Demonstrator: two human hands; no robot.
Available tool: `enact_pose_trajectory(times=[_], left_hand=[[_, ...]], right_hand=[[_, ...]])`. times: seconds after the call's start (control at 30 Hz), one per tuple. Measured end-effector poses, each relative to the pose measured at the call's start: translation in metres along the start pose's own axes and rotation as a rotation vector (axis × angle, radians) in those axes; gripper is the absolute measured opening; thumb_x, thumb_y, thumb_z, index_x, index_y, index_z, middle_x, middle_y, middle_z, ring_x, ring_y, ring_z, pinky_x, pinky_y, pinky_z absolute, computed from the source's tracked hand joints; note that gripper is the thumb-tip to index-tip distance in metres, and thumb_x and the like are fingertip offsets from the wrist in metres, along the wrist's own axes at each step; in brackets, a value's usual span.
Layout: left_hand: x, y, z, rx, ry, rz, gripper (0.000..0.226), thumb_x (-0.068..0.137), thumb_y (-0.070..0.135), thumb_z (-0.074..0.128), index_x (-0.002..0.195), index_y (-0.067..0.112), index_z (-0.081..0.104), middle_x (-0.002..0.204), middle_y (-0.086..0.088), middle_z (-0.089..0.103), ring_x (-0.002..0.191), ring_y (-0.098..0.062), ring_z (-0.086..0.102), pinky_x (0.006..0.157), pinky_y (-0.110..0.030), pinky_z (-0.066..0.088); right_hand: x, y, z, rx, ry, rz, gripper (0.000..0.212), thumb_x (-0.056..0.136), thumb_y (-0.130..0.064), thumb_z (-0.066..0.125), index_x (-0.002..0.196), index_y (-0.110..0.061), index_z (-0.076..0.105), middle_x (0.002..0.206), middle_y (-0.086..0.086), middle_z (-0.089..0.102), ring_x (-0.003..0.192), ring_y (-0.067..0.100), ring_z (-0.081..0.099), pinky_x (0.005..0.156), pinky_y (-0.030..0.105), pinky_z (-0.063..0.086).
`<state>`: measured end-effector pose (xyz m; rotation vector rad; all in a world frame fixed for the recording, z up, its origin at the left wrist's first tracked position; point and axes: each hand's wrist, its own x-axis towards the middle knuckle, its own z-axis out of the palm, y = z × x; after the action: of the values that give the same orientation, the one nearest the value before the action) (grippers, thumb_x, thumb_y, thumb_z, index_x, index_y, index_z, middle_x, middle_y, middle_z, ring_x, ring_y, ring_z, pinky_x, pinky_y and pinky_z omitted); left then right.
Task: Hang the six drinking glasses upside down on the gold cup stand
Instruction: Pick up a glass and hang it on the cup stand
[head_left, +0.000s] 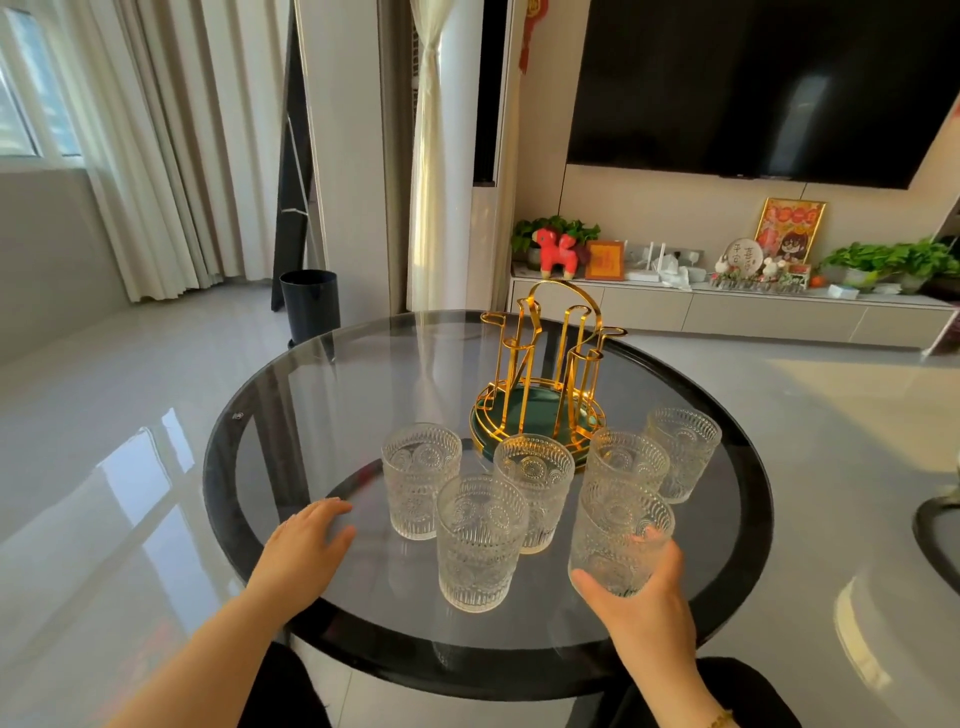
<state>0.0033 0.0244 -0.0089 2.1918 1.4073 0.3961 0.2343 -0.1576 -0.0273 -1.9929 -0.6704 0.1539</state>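
From the head view, your right hand (641, 597) has its fingers clamped on the empty glass at 5 o'clock (618, 540); five other glasses (480, 540) stand empty before the gold cup stand (545, 384) at 12. Your left hand (306, 540) lies flat on the table (311, 415), fingers together.

Six glasses (480, 540), one gold stand (545, 374), two hands (306, 540).

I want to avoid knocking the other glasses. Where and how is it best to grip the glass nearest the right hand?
Probably around the lower wall of the near-right glass, coming from the near right side, as the right hand already does. The glass stands upright, mouth up, another glass stands close behind it, and the tall front glass stands to its left; only the near right side is free.
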Motion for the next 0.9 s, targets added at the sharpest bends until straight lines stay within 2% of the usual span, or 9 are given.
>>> enact_pose_trajectory(times=[0.07, 0.2, 0.3, 0.4, 0.47, 0.57, 0.77, 0.9], left_hand=[[-0.002, 0.004, -0.006, -0.098, 0.083, -0.035, 0.031, 0.091, 0.022, 0.043, 0.12, 0.015, 0.049, 0.131, -0.01, 0.051, 0.115, -0.028, 0.05, 0.099, -0.039, 0.04], [0.0, 0.022, -0.027, -0.161, 0.285, -0.04, 0.026, 0.091, 0.016, 0.043, 0.111, 0.011, 0.058, 0.123, -0.016, 0.057, 0.108, -0.034, 0.053, 0.092, -0.044, 0.044], [0.009, 0.054, -0.051, -0.124, 0.337, 0.07, 0.026, 0.09, 0.017, 0.044, 0.112, 0.012, 0.058, 0.124, -0.016, 0.058, 0.106, -0.036, 0.055, 0.093, -0.047, 0.045], [0.024, 0.1, -0.065, -0.064, 0.353, 0.258, 0.027, 0.09, 0.019, 0.044, 0.113, 0.015, 0.058, 0.124, -0.011, 0.059, 0.107, -0.032, 0.056, 0.093, -0.043, 0.045], [0.035, 0.131, -0.064, 0.008, 0.312, 0.408, 0.028, 0.091, 0.02, 0.043, 0.116, 0.017, 0.056, 0.127, -0.007, 0.058, 0.113, -0.027, 0.053, 0.095, -0.039, 0.043], [0.059, 0.173, -0.05, 0.194, 0.178, 0.573, 0.035, 0.092, 0.023, 0.037, 0.127, 0.021, 0.045, 0.138, -0.001, 0.048, 0.125, -0.022, 0.043, 0.105, -0.037, 0.033], [0.1, 0.202, -0.022, 0.361, 0.001, 0.523, 0.048, 0.094, 0.024, 0.032, 0.14, 0.019, 0.017, 0.152, -0.003, 0.021, 0.14, -0.022, 0.015, 0.115, -0.039, 0.015], [0.113, 0.201, -0.015, 0.415, -0.032, 0.538, 0.049, 0.095, 0.022, 0.027, 0.141, 0.017, 0.009, 0.154, -0.003, 0.014, 0.142, -0.02, 0.006, 0.116, -0.037, 0.009]], right_hand=[[0.001, 0.001, -0.001, 0.027, -0.013, 0.022, 0.084, 0.054, -0.032, 0.081, 0.12, -0.018, 0.03, 0.116, 0.006, 0.054, 0.103, 0.031, 0.054, 0.076, 0.033, 0.045], [0.001, 0.001, -0.004, 0.098, -0.024, 0.014, 0.084, 0.054, -0.025, 0.081, 0.12, -0.022, 0.03, 0.107, -0.006, 0.044, 0.104, 0.025, 0.05, 0.082, 0.037, 0.045], [0.0, -0.002, -0.009, 0.194, -0.043, 0.031, 0.086, 0.054, -0.017, 0.082, 0.123, -0.02, 0.03, 0.106, -0.008, 0.04, 0.099, 0.015, 0.043, 0.086, 0.035, 0.041], [0.002, -0.006, -0.016, 0.336, -0.034, 0.025, 0.086, 0.053, -0.002, 0.08, 0.123, -0.014, 0.031, 0.108, -0.002, 0.044, 0.099, 0.016, 0.045, 0.087, 0.033, 0.041], [0.006, -0.01, -0.023, 0.407, -0.024, 0.021, 0.084, 0.054, 0.006, 0.077, 0.123, -0.01, 0.032, 0.109, 0.002, 0.044, 0.1, 0.018, 0.045, 0.087, 0.034, 0.04], [0.016, -0.017, -0.037, 0.416, -0.009, 0.028, 0.083, 0.055, 0.002, 0.078, 0.124, -0.013, 0.032, 0.109, -0.001, 0.041, 0.1, 0.016, 0.042, 0.089, 0.038, 0.041], [0.038, -0.03, -0.066, 0.446, -0.071, -0.015, 0.072, 0.058, -0.002, 0.076, 0.116, -0.026, 0.039, 0.115, 0.001, 0.051, 0.104, 0.021, 0.05, 0.082, 0.033, 0.044], [0.059, -0.049, -0.084, 0.305, -0.098, -0.091, 0.065, 0.061, -0.014, 0.076, 0.108, -0.037, 0.038, 0.107, -0.006, 0.051, 0.101, 0.017, 0.05, 0.063, 0.018, 0.039]])
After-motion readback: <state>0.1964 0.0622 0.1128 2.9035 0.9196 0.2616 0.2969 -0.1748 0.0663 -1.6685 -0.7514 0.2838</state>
